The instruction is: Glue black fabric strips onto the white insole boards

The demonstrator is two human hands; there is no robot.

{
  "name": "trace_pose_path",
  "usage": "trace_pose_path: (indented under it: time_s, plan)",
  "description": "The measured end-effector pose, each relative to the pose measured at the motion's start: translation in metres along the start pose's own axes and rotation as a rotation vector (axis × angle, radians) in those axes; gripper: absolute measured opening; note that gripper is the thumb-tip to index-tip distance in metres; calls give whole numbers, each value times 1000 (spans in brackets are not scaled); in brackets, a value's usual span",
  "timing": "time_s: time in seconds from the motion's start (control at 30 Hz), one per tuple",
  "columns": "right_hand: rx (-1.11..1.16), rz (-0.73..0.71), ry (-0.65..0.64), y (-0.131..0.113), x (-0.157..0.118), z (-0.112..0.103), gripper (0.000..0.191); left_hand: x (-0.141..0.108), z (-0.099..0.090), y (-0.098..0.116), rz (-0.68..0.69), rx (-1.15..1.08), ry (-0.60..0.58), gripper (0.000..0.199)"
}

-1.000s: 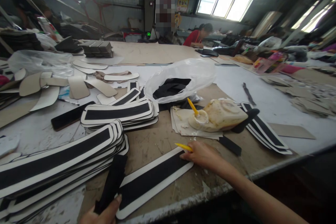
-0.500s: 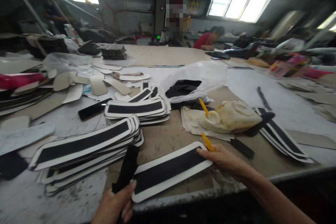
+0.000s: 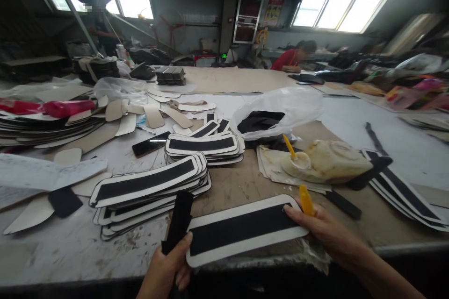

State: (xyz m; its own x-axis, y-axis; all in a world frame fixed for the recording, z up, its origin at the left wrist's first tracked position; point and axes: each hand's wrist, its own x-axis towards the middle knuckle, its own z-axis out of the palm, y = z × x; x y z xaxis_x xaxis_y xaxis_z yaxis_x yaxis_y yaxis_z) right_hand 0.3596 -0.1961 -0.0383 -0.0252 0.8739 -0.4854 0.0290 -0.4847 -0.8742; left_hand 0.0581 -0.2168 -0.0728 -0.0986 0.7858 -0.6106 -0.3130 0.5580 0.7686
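A white-edged panel with a black strip (image 3: 242, 229) slants across the table's front edge. My left hand (image 3: 171, 261) is closed on some black strips (image 3: 178, 219), its thumb at the panel's left end. At the right end, my right hand (image 3: 322, 229) pinches the panel, a yellow stick-like tool (image 3: 306, 201) held in the same grip. Beyond it lies a cream plastic container (image 3: 333, 161) on its side, a second yellow tool (image 3: 289, 145) in its glue-crusted opening. Similar panels are piled to the left (image 3: 147, 182) and behind (image 3: 201, 144).
A clear plastic bag (image 3: 280, 107) with black pieces lies behind the container. Further left are a phone (image 3: 150, 145), pale cut pieces (image 3: 154, 117) and papers (image 3: 45, 173). More panels (image 3: 403, 187) overlap at the right. A person in red (image 3: 289, 58) leans over the far table.
The view has swung left, so the scene sits further right. Both hands keep their hold on the panel, and the yellow tool in my right hand now points more upright.
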Motion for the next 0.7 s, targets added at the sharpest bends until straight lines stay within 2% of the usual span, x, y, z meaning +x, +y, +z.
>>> trace_pose_path:
  time_s: [0.1,0.2,0.27,0.4,0.5,0.57,0.63,0.7]
  plan:
    - [-58,-52,-48,-4,-3,3,35,6,1,2,33,149,70,52]
    - [17,-55,-39,1,0,3,35,12,5,4,-1,27,64,43]
    - [99,-4,-11,6,6,2,36,17,9,6,-49,-44,51,48]
    - [114,40,42,6,21,-3,41,26,18,12,-83,16,0,44]
    - [-116,35,118,1,30,-13,46,34,17,17,-21,63,31,56]
    - [-389,-13,189,-2,32,-24,46,38,12,18,-7,40,48,51]
    - [-677,-132,346,-2,30,-35,40,38,7,17,-58,-39,-7,49]
    - [-857,-248,500,-3,26,-40,36,34,6,14,-118,-125,-110,50]
